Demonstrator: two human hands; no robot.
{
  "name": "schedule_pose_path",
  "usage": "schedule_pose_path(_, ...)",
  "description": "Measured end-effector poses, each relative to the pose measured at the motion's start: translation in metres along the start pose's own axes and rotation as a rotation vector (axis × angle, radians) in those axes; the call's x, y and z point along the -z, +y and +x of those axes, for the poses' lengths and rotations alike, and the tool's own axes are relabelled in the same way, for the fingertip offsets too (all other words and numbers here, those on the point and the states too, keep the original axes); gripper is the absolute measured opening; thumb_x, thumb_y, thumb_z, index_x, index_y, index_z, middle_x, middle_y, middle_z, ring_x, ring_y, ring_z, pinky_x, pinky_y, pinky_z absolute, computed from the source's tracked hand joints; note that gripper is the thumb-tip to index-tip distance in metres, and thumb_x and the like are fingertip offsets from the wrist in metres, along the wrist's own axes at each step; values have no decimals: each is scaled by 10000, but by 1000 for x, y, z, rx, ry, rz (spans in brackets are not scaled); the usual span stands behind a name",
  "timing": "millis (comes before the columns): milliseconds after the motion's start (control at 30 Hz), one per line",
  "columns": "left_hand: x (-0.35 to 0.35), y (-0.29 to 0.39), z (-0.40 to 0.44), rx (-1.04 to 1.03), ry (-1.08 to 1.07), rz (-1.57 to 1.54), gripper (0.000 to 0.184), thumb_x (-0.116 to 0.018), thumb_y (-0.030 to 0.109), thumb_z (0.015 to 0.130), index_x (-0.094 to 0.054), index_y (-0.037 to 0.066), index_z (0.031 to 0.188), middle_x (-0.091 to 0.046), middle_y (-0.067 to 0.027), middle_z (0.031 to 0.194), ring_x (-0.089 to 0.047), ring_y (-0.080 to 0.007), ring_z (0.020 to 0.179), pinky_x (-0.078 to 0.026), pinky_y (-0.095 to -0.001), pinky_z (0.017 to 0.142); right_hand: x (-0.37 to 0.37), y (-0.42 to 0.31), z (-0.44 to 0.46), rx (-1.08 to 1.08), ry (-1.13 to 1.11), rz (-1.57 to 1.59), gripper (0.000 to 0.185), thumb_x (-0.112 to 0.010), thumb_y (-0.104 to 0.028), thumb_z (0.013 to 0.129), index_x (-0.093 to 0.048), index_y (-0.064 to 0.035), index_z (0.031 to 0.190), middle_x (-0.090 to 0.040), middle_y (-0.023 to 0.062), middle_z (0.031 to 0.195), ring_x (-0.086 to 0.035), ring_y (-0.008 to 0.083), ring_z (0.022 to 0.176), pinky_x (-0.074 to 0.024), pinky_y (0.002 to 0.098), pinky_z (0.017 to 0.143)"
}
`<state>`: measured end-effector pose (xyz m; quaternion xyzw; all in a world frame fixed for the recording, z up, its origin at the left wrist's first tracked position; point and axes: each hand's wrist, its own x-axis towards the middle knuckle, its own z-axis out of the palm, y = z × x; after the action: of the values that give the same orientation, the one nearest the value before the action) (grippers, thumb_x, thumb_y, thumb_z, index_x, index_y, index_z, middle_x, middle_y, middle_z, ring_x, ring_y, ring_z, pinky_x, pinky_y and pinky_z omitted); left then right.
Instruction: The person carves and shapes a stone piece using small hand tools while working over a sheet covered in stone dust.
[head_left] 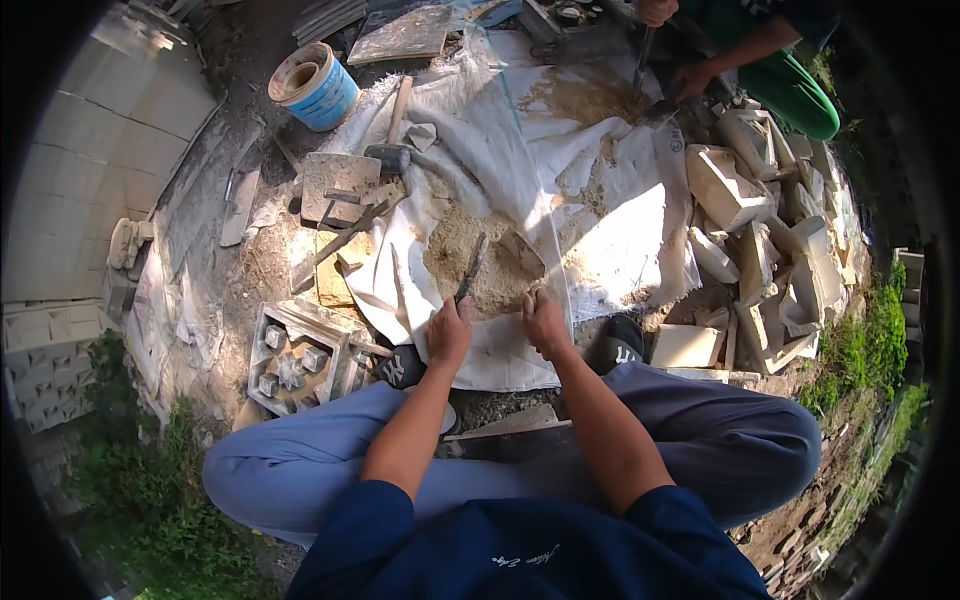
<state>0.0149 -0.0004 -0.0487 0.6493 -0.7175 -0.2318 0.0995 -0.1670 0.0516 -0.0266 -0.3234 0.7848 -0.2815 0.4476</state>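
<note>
Gripping near end of dark narrow bar in closed left hand, aiming it forward over sandy heap just ahead on white sheet. Clutching flat brown piece by near end in curled right hand, over same heap, with exact grip partly hidden.

My left grip holds dark bar; right grip at flat piece, hold unclear. Sandy heap on white sheet. Mallet, blue-banded bucket upper left, pale broken blocks right.
</note>
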Motion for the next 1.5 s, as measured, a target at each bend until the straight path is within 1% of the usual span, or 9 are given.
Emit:
schedule_pose_path(100, -1, -13, 8, 100, -158, 15, 387, -457, 360, 998, -565, -11, 982, -652, -295, 828, -622, -489, 867, -467, -559, 800, 1, -2, -2, -56, -15, 17, 339, -457, -335, 997, -539, -7, 1023, -619, 313, 857, -602, 496, 802, -463, 536, 718)
schedule_pose_path(267, 10, -12, 11, 93, -97, 27, 390, -455, 352, 999, -573, -9, 911, -651, -302, 834, -621, -495, 857, -470, -566, 788, -10, 9, 6, -58, -6, 42, 324, -468, -336, 995, -539, -21, 1020, -619, 308, 837, -587, 518, 794, -459, 554, 713)
schedule_pose_path(333, 2, -13, 10, 89, -24, -26, 409, -449, 362, 1000, -579, -8, 886, -651, -303, 842, -622, -494, 856, -474, -564, 783, -18, 10, 11, 208, 199, -66, 322, -472, -346, 994, -545, -33, 1014, -622, 304, 838, -572, 531, 813, -453, 562, 720)
schedule_pose_path(600, -4, -15, -17, 146, 76, -6, 389, -434, 375, 1004, -575, 41, 862, -652, -248, 756, -629, -471, 742, -473, -572, 695, -13, -64, 89, 204, 27, -210, 387, -430, -399, 998, -560, -56, 1121, -645, 310, 976, -600, 495, 955, -458, 576, 835)
schedule_pose_path(800, -5, -15, -29, 230, 258, -80, 381, -454, 321, 1006, -577, 20, 806, -624, -245, 698, -613, -467, 692, -463, -555, 635, -16, -89, 119, 326, -182, -639, 439, -421, -445, 992, -542, -60, 1165, -645, 264, 1078, -624, 424, 1028, -502, 525, 872)
schedule_pose_path(900, -24, -45, -29, 249, 368, -164, 383, -464, 298, 1007, -570, -7, 800, -617, -259, 715, -605, -466, 721, -454, -550, 646, -13, -78, 110, 413, -166, -630, 412, -427, -436, 996, -535, -61, 1127, -662, 267, 943, -631, 465, 918, -492, 543, 807)
schedule_pose_path(1133, -12, -39, -21, 323, 385, -262, 382, -477, 291, 1002, -578, -11, 791, -614, -276, 732, -602, -471, 737, -459, -542, 659, 12, -50, 105, 425, -285, -703, 410, -452, -436, 983, -560, -61, 1110, -666, 259, 921, -635, 457, 916, -492, 533, 825)
schedule_pose_path(1233, -15, -40, -26, 268, 333, -210, 392, -475, 300, 1003, -581, -11, 789, -621, -276, 732, -607, -472, 729, -470, -536, 651, 6, -43, 118, 382, -38, -518, 403, -451, -428, 982, -558, -59, 1101, -667, 264, 926, -632, 464, 907, -487, 541, 819)
schedule_pose_path(1500, -9, -37, -22, 382, 352, -288, 441, -496, 378, 994, -551, -4, 779, -619, -276, 721, -609, -477, 723, -461, -537, 629, 8, -29, 106, 430, -311, -591, 405, -487, -468, 962, -583, -80, 1031, -673, 245, 919, -632, 454, 894, -482, 525, 782)
